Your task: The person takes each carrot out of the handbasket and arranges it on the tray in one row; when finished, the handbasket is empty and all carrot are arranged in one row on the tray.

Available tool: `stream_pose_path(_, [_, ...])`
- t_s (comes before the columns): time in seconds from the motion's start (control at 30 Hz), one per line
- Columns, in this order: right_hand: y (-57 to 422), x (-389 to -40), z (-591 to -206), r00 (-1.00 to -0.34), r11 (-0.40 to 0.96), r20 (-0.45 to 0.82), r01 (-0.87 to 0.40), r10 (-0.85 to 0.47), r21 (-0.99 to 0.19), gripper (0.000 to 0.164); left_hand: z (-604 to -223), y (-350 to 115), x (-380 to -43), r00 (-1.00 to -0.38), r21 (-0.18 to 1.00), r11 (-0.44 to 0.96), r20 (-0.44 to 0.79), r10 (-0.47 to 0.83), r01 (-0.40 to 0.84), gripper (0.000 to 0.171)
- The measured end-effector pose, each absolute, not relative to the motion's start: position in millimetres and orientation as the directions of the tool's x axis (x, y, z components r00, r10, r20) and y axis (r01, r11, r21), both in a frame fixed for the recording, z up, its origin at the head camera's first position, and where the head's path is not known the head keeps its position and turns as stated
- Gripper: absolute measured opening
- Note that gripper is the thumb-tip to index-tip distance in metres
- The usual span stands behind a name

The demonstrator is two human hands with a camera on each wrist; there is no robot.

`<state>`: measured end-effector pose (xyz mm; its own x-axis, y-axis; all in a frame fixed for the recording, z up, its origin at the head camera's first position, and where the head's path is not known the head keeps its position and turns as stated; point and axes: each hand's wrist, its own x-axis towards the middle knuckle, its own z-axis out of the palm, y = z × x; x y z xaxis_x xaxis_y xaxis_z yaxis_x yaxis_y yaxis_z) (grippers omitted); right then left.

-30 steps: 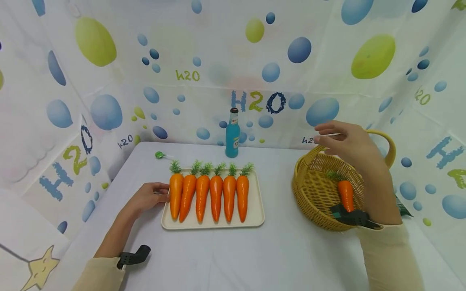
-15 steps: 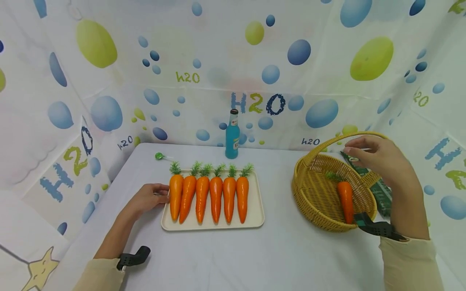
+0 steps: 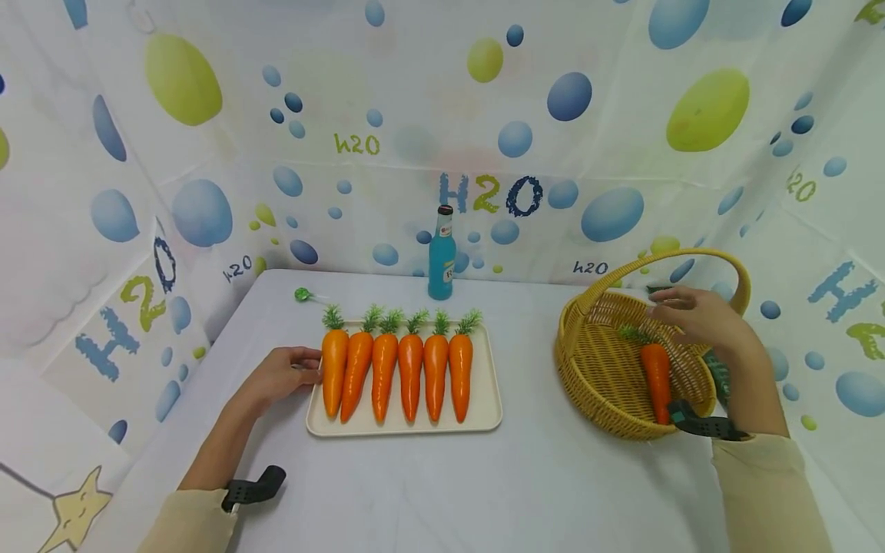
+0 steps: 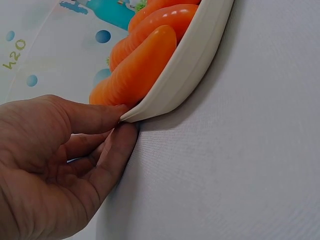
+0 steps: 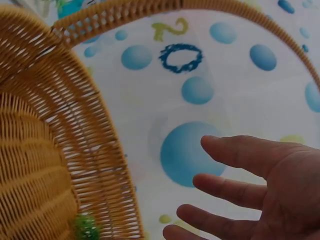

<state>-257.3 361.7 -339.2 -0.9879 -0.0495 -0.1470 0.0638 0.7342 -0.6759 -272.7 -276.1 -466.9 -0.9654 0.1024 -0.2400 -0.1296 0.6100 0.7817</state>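
Note:
My left hand (image 3: 280, 376) pinches the left rim of a cream tray (image 3: 489, 384), thumb above and fingers below in the left wrist view. Several orange carrots (image 3: 411, 376) with green tops lie side by side on it; the leftmost carrot (image 4: 137, 67) is close to my thumb. On the right, my right hand (image 3: 708, 321) hovers by the right side of a yellow wicker basket (image 3: 570, 369), holding nothing. Its fingers are spread in the right wrist view, apart from the basket handle (image 5: 215, 5). One carrot (image 3: 657, 380) lies inside the basket.
A blue bottle (image 3: 442, 261) stands at the back of the white table (image 3: 415, 491). A green lollipop (image 3: 302, 295) lies behind the tray on the left. Partly hidden beyond the basket is a dark green item (image 3: 719, 378). Patterned cloth walls (image 3: 415, 77) enclose the table.
My right hand has moved from above the basket handle to the right, then slightly back left and down beside the basket. My left hand stays at the tray.

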Motion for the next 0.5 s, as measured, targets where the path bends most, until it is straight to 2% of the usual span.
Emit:
stream_pose_path(0.23, [370, -269, -359, -0.966, 0.751, -0.250, 0.121, -0.060, -0.649, 0.077, -466, -276, -272, -0.966, 0.787, 0.604, -0.237, 0.103, -0.129, 0.051])
stream_pose_path(0.5, [373, -276, -377, -0.939, 0.716, -0.343, 0.220, -0.028, -0.662, 0.074, -465, -277, -271, -0.965, 0.778, 0.617, -0.234, 0.115, -0.115, 0.051])
